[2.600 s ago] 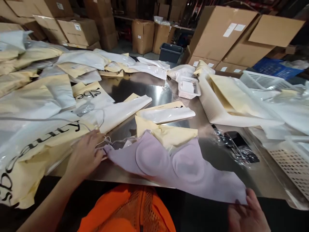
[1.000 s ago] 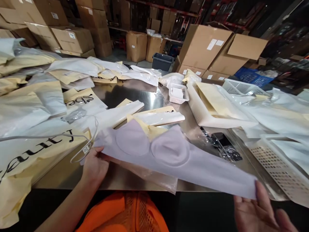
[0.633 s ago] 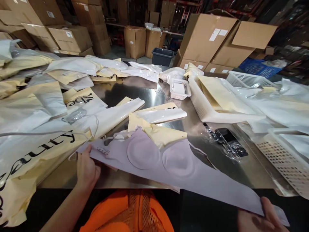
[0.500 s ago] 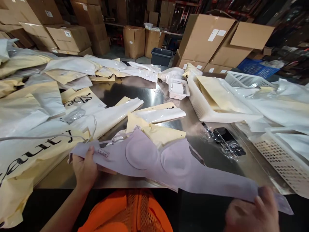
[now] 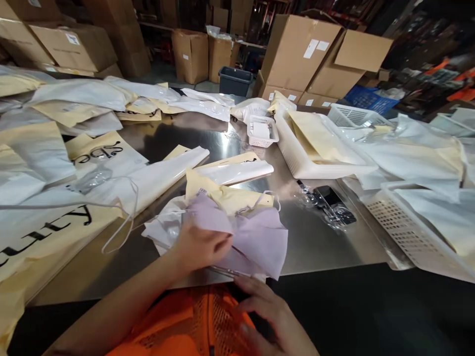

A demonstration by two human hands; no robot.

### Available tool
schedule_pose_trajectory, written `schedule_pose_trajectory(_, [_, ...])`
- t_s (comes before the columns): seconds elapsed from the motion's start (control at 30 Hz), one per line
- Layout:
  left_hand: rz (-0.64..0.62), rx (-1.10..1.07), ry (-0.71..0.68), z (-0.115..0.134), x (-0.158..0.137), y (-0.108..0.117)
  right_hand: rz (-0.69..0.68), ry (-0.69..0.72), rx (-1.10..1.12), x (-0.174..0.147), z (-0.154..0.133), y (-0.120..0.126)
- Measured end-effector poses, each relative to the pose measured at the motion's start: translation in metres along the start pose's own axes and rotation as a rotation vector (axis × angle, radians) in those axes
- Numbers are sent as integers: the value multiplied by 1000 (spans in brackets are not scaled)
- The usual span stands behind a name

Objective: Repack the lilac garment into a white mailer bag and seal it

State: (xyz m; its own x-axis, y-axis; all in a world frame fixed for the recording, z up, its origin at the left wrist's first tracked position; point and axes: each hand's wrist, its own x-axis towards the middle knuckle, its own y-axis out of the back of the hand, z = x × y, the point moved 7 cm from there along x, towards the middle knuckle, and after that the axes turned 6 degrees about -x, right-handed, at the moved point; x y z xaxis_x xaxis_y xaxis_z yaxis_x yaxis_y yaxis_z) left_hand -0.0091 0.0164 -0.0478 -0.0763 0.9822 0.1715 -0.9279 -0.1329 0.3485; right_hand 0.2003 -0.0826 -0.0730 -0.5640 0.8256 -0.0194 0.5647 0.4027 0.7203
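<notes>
My left fingers (image 5: 218, 244) press flat on the lilac garment (image 5: 256, 237), curled lightly over its folded top layer rather than pinching it; my left hand (image 5: 198, 244) lies across the bundle from the near-left. My right hand (image 5: 269, 309) sits just below the table (image 5: 319, 237) edge, fingers half spread and reaching up under the garment's near hem, touching a clear bag (image 5: 222, 271) there; I cannot tell whether they grip anything. The garment lies folded into a compact heap at the table's near edge, on white wrapping (image 5: 163, 227), with a yellow bag (image 5: 226, 195) just behind it and touching. Beyond that lies a white mailer (image 5: 237, 172). Right of the garment, well apart, a phone (image 5: 328, 198) rests amid crinkled plastic. A white basket (image 5: 261, 131) stands far behind. Left of the garment, a grey cord (image 5: 122, 217) loops over printed bags (image 5: 40, 237).
</notes>
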Motion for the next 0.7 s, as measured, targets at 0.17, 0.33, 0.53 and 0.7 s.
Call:
schedule_pose_trajectory(0.17, [-578,458,-303,-2,-19,-53,-51,4,-30,-18,-6,6])
schedule_pose_trajectory(0.33, [-396,662,-335,-39,-42,7,3,-57,-84,13,7,30])
schedule_pose_trajectory(0.53, [-255,741,-361,-57,-79,56,-40,179,-360,120,7,37])
schedule_pose_trajectory(0.7, [-205,789,-319,-61,-95,61,-236,85,-567,186,21,4])
